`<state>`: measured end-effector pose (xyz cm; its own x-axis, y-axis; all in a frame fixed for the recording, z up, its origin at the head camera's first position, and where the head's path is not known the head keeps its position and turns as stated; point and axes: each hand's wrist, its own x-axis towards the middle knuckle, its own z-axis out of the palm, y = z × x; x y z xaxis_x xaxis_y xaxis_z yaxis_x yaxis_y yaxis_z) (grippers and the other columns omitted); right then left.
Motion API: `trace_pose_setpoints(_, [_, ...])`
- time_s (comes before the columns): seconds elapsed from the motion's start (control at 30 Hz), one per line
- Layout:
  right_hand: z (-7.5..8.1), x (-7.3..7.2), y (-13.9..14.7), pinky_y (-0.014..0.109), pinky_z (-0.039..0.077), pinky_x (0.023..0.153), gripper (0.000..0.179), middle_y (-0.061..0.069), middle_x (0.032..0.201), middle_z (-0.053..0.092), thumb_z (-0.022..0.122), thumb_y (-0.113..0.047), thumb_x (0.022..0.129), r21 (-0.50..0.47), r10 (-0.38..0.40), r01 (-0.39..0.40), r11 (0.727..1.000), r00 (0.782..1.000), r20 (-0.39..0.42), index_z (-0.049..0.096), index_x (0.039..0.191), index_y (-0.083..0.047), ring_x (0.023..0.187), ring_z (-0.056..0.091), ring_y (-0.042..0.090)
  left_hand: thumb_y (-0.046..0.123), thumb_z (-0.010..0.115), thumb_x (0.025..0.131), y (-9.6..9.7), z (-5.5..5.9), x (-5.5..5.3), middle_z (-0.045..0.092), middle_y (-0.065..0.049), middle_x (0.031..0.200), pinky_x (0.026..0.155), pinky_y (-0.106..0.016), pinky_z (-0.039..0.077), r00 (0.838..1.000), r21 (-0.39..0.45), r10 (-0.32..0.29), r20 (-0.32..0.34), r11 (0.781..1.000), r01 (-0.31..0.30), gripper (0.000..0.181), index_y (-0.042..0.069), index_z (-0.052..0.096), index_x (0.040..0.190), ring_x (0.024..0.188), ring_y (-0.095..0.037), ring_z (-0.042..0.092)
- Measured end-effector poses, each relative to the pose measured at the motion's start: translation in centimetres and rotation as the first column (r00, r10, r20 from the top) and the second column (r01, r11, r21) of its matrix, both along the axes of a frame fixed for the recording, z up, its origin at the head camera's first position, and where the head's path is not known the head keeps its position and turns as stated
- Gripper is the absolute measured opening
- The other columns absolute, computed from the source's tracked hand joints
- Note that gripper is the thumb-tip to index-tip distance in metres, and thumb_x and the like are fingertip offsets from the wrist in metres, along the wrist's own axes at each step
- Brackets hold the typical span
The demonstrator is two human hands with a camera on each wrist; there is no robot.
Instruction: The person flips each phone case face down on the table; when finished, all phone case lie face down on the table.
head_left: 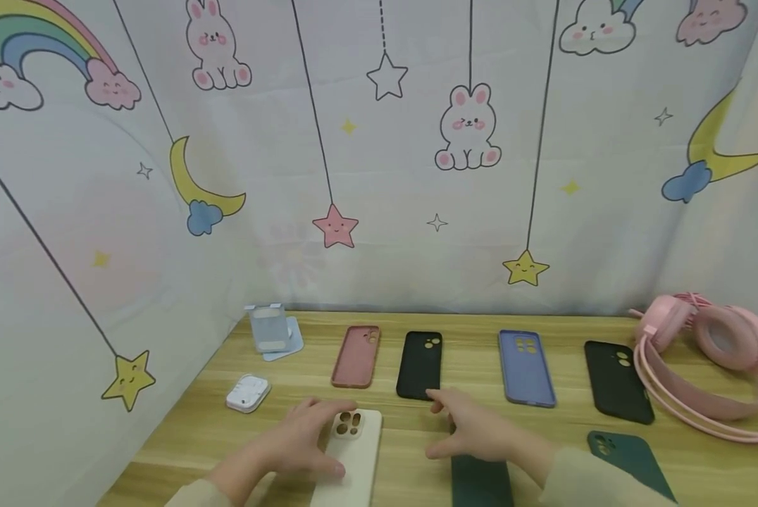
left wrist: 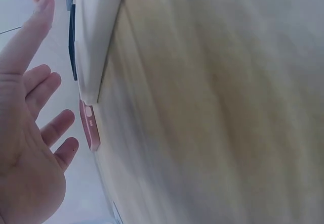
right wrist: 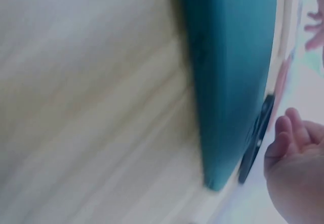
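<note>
In the head view my left hand [head_left: 293, 440] hovers over a cream phone case [head_left: 356, 461] with round camera holes. The left wrist view shows that hand [left wrist: 28, 148] with fingers spread, apart from the same case [left wrist: 96, 37]. To the right, my right hand [head_left: 480, 429] hangs above a dark green phone case [head_left: 480, 482], covering its upper part. Its fingers are loosely bent and hold nothing. In the right wrist view the green case [right wrist: 233, 82] lies on the table, with a gap between it and the hand [right wrist: 298, 168].
Along the back of the wooden table [head_left: 468, 320] lie a pink case [head_left: 356, 357], a black case [head_left: 420, 366], a blue-purple case [head_left: 527, 373] and another black case [head_left: 616, 384]. Pink headphones [head_left: 728, 338], a green case [head_left: 632, 458], boxed earphones [head_left: 248, 393] and a blue stand [head_left: 270, 331] flank them.
</note>
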<state>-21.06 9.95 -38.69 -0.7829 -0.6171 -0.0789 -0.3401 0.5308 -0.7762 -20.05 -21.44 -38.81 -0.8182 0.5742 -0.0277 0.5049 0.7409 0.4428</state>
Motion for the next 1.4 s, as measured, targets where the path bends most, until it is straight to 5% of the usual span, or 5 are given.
trace_pose_setpoints(0.37, [-0.2, -1.3, 3.9, 0.051, 0.044, 0.084, 0.086, 0.018, 0.129, 0.048, 0.075, -0.035, 0.079, 0.015, -0.099, 0.099, 0.995, 0.995, -0.016, 0.031, 0.142, 0.005, 0.107, 0.051, 0.037, 0.043, 0.078, 0.072, 1.2, 0.6, -2.2, 0.049, -0.002, 0.136, 0.094, -0.056, 0.032, 0.999, 0.057, 0.037, 0.008, 0.998, -0.038, 0.079, 0.011, 0.046, 0.137, 0.12, -0.035, 0.037])
trace_pose_setpoints(0.77, [-0.5, -4.0, 1.2, 0.053, 0.039, 0.094, 0.078, 0.022, 0.136, 0.045, 0.075, -0.032, 0.08, 0.041, -0.12, 0.127, 0.991, 0.983, -0.142, 0.038, 0.139, 0.005, 0.12, 0.045, 0.041, 0.035, 0.077, 0.077, 0.9, 0.6, -6.6, 0.046, -0.01, 0.139, 0.098, -0.06, 0.03, 0.987, 0.059, 0.163, -0.01, 0.985, -0.162, 0.075, 0.012, 0.044, 0.14, 0.126, -0.043, 0.035])
trace_pose_setpoints(1.03, [0.0, -6.2, -0.9, 0.051, 0.034, 0.1, 0.074, 0.017, 0.137, 0.047, 0.076, -0.028, 0.079, 0.146, -0.192, 0.231, 0.962, 0.952, -0.239, 0.043, 0.138, 0.0, 0.126, 0.041, 0.036, 0.038, 0.073, 0.08, 1.3, 0.6, -10.0, 0.044, -0.012, 0.14, 0.1, -0.056, 0.032, 0.944, 0.067, 0.329, 0.034, 0.941, -0.33, 0.074, 0.014, 0.041, 0.142, 0.13, -0.039, 0.034])
trace_pose_setpoints(1.2, [0.7, -7.6, -2.9, 0.05, 0.028, 0.105, 0.072, 0.015, 0.137, 0.047, 0.074, -0.032, 0.081, 0.218, -0.181, 0.246, 0.945, 0.943, -0.28, 0.043, 0.139, -0.002, 0.126, 0.041, 0.034, 0.035, 0.074, 0.081, 0.8, 0.1, -10.7, 0.043, -0.012, 0.141, 0.1, -0.056, 0.03, 0.922, 0.076, 0.379, 0.075, 0.92, -0.384, 0.074, 0.012, 0.04, 0.143, 0.131, -0.039, 0.031])
trace_pose_setpoints(1.4, [1.4, -8.2, -4.9, 0.051, 0.028, 0.104, 0.067, 0.012, 0.141, 0.043, 0.068, -0.033, 0.086, 0.203, -0.213, 0.271, 0.941, 0.94, -0.267, 0.041, 0.142, -0.006, 0.131, 0.033, 0.037, 0.029, 0.075, 0.081, 0.1, 0.0, -10.6, 0.046, -0.013, 0.139, 0.101, -0.053, 0.03, 0.927, 0.108, 0.371, 0.061, 0.92, -0.376, 0.07, 0.008, 0.044, 0.14, 0.13, -0.038, 0.033])
